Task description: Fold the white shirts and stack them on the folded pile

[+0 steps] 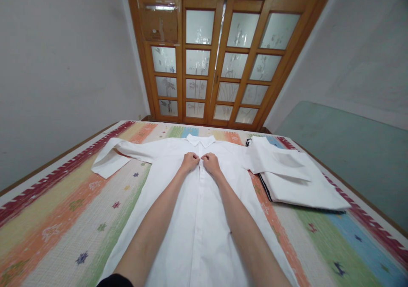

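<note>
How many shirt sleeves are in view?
2: one sleeve lies bent on the patterned cloth at left; the other sleeve lies across the folded white stack at right. More may be hidden inside that stack.

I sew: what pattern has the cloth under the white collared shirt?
The cloth has coloured stripes and small motifs; head view.

Glazed wooden doors (213, 62) stand beyond the right hand (211, 163). To its right, folded white cloth (296, 191) lies on a striped cover (117, 202); farther right, a green panel (344, 130).
</note>
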Motion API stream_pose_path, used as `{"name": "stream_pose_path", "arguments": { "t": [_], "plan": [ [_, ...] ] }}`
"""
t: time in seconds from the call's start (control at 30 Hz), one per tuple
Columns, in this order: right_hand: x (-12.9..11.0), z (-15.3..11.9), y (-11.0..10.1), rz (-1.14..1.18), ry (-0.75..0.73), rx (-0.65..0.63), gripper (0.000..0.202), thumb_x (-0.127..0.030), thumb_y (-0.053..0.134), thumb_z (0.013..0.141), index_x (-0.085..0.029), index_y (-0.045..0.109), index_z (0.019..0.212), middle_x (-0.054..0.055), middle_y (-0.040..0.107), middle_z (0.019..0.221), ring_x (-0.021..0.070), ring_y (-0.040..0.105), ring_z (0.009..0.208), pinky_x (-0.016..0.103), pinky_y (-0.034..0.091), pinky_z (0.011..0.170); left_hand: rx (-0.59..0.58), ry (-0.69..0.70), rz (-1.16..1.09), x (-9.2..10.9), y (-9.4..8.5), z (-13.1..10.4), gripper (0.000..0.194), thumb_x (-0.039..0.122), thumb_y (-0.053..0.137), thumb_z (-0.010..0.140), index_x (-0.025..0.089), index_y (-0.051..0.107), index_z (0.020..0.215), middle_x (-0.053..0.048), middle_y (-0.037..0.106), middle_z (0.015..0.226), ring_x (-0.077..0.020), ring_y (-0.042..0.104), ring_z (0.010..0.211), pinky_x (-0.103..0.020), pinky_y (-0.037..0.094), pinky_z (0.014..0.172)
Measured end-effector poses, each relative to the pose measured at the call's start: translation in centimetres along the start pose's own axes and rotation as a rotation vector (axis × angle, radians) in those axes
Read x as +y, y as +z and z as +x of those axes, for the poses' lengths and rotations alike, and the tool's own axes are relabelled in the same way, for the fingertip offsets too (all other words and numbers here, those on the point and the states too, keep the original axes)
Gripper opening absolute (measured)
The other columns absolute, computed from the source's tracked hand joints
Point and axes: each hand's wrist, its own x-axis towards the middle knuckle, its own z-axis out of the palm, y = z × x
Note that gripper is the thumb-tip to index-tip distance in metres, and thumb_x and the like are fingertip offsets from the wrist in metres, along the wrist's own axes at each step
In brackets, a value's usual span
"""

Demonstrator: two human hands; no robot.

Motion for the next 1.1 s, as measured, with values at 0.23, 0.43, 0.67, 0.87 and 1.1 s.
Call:
{"name": "stream_pose_path", "arguments": {
  "t": [0.23, 0.43, 0.67, 0.87, 1.1],
  "plan": [
    [-0.3, -0.2, -0.4, -0.004, -0.005, 0.007, 0.015, -0.012, 0.058, 0.071, -0.015, 0.073, 0.074, 0.005, 0.067, 0.076, 0.0161, 0.059, 0.076, 0.024, 0.043, 0.073, 0.006, -0.021, 0.004, 0.2, 0.0, 0.0, 0.015, 0.01, 0.059, 0.066, 0.011, 0.073, 0.069, -0.004, 0.071, 0.068, -0.0137, 0.061, 0.067, -0.022, 0.045, 0.066],
    [-0.3, -0.3, -0.4, 0.01, -0.025, -0.004, 0.011, -0.013, 0.063, 0.069, -0.014, 0.073, 0.074, 0.005, 0.068, 0.076, 0.0162, 0.06, 0.075, 0.024, 0.044, 0.073, -0.003, -0.034, 0.01, 0.2, -0.1, 0.1, 0.015, 0.01, 0.059, 0.066, 0.011, 0.074, 0.068, -0.004, 0.07, 0.067, -0.0141, 0.062, 0.068, -0.022, 0.045, 0.066],
    [-0.1, -0.1, -0.3, 0.011, -0.038, -0.018, 0.01, -0.014, 0.063, 0.072, -0.016, 0.072, 0.074, 0.004, 0.068, 0.077, 0.0153, 0.061, 0.075, 0.024, 0.045, 0.072, 0.006, -0.032, 0.01, 0.1, 0.0, 0.2, 0.013, 0.011, 0.06, 0.066, 0.011, 0.073, 0.068, -0.004, 0.07, 0.067, -0.0145, 0.063, 0.068, -0.022, 0.045, 0.066],
    [0.1, -0.1, 0.0, -0.031, -0.027, -0.016, 0.012, -0.015, 0.06, 0.073, -0.015, 0.072, 0.074, 0.005, 0.069, 0.076, 0.0156, 0.06, 0.075, 0.024, 0.043, 0.072, 0.041, -0.055, 0.002, 0.1, 0.4, 0.1, 0.013, 0.011, 0.061, 0.066, 0.011, 0.073, 0.067, -0.005, 0.071, 0.068, -0.0148, 0.063, 0.068, -0.021, 0.045, 0.065],
    [0.2, 0.1, 0.7, -0.1, -0.017, -0.02, 0.014, -0.017, 0.057, 0.078, -0.014, 0.07, 0.074, 0.007, 0.068, 0.078, 0.0161, 0.058, 0.076, 0.024, 0.04, 0.072, 0.039, -0.073, 0.015, 0.3, 0.2, 0.0, 0.012, 0.012, 0.061, 0.066, 0.011, 0.073, 0.066, -0.004, 0.07, 0.065, -0.0144, 0.063, 0.066, -0.02, 0.043, 0.061]
  ]
}}
